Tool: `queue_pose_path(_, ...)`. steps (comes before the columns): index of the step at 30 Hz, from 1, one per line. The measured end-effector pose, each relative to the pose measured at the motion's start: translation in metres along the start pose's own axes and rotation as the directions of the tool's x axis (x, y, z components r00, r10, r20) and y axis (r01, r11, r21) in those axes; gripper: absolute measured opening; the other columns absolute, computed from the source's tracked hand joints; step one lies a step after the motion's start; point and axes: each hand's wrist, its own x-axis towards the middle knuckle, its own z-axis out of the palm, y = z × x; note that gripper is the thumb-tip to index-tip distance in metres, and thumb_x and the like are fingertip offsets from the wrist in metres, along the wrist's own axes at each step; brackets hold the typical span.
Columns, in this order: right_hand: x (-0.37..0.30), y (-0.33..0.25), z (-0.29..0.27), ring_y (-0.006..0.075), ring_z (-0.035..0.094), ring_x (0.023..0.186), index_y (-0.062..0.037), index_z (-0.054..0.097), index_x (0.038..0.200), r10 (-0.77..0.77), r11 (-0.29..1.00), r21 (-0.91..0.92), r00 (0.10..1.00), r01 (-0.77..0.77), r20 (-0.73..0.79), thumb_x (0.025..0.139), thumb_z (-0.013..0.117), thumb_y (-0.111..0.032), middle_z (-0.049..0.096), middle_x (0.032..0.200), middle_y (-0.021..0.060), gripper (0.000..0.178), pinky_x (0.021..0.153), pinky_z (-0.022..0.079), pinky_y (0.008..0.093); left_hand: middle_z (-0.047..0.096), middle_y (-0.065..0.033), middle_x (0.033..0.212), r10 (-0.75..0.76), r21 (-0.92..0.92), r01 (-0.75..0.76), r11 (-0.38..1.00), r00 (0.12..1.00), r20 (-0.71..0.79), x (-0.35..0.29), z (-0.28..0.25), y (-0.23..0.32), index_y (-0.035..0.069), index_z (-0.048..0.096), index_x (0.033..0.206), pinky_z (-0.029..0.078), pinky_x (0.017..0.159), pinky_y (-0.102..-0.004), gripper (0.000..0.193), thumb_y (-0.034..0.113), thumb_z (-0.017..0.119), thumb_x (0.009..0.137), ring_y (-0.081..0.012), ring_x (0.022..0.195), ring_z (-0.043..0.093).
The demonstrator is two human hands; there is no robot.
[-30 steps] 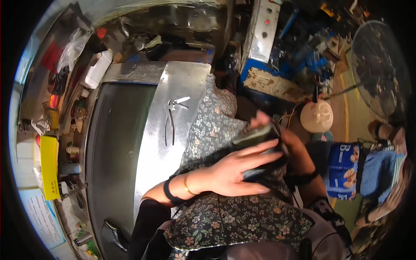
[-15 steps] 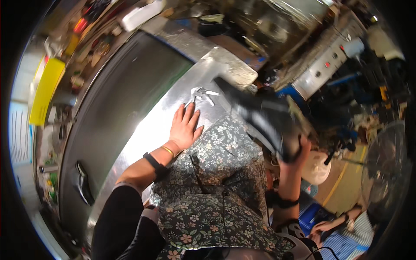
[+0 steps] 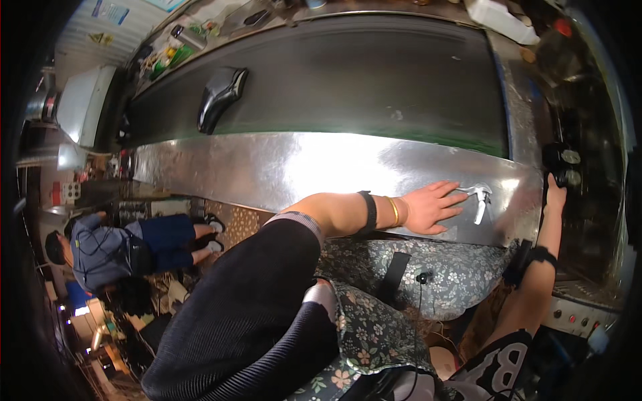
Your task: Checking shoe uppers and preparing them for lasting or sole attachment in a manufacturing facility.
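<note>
My left hand (image 3: 431,207) lies flat on a shiny metal ledge (image 3: 267,160), fingers spread, holding nothing. Just beyond its fingertips rests a small silver metal tool (image 3: 480,202). At the far right, my right arm stretches out to a dark machine. There my right hand (image 3: 555,195) is closed on a black boot (image 3: 560,164), of which only dark lumps with a pale sheen show; its fingers are partly hidden. Another glossy black boot (image 3: 221,100) lies on its side on the dark conveyor belt (image 3: 354,73), left of my hands.
Beyond the belt, a shelf carries a metal flask (image 3: 188,37) and odds and ends. A white plastic jug (image 3: 501,20) lies at the belt's far right corner. A control panel (image 3: 575,317) is at lower right. At left a person (image 3: 127,247) stands apart.
My view has swung left, bringing the belt across the top. My right hand has carried the black boot outward to the machine. My left hand stays on the ledge by the silver tool.
</note>
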Motion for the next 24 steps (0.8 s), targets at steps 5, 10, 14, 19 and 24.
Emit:
queue_pose_path(5,-0.166,-0.059,-0.031,0.0097,0.053,0.081,0.001,0.063,0.105,-0.07,0.912,0.383,0.867,-0.145,0.494,0.097,0.058,-0.015,0.059,0.088,0.0018,0.018,0.073,0.044,0.0248,0.037,-0.0181,0.15,-0.027,-0.005,0.027,1.0,1.0,-0.001,-0.011,0.005,-0.013,0.006,0.054,0.135,0.028,0.113,-0.0531,0.059,0.04,0.058,0.086,-0.043,0.138,0.031)
queue_pose_path(10,-0.365,-0.086,-0.111,0.0236,0.061,0.111,0.0027,0.063,0.119,-0.151,0.984,-0.057,0.961,0.168,0.231,0.091,0.055,-0.004,0.067,0.116,0.0135,0.031,0.098,0.045,0.0343,0.036,-0.0189,0.151,0.023,-0.002,-0.023,1.0,0.999,0.025,-0.001,0.015,-0.008,0.006,0.054,0.134,0.028,0.113,-0.0537,0.06,0.039,0.062,0.084,-0.0434,0.138,0.031)
queue_pose_path(14,-0.481,-0.127,-0.07,0.0452,0.022,0.142,-0.0034,0.049,0.137,-0.395,0.895,-0.115,0.886,0.43,0.244,0.085,0.063,-0.011,0.024,0.155,0.0252,0.055,0.115,0.022,0.0512,0.036,-0.0207,0.15,-0.048,0.119,0.032,0.992,0.99,0.135,-0.015,-0.012,-0.004,0.005,0.052,0.136,0.025,0.113,-0.057,0.062,0.036,0.062,0.083,-0.0467,0.136,0.03)
queue_pose_path(19,-0.522,-0.1,-0.064,0.0526,0.012,0.143,-0.0165,0.049,0.14,-0.421,0.814,-0.404,0.903,0.418,0.087,0.09,0.062,-0.024,0.016,0.157,0.026,0.052,0.114,0.019,0.0602,0.042,-0.0228,0.145,0.121,0.054,-0.118,0.992,0.991,-0.052,-0.004,0.008,0.023,0.005,0.06,0.123,0.028,0.111,-0.0565,0.05,0.032,0.064,0.082,-0.047,0.135,0.033)
queue_pose_path(24,-0.539,-0.102,-0.055,0.0435,0.01,0.147,-0.0094,0.048,0.14,-0.436,0.837,-0.338,0.898,0.43,0.064,0.1,0.048,-0.028,0.016,0.16,0.0204,0.044,0.115,0.017,0.0543,0.056,-0.0205,0.13,0.081,-0.203,-0.139,0.969,0.96,-0.269,-0.039,-0.034,0.012,0.005,0.066,0.113,0.035,0.11,-0.05,0.032,0.014,0.067,0.082,-0.0399,0.129,0.046)
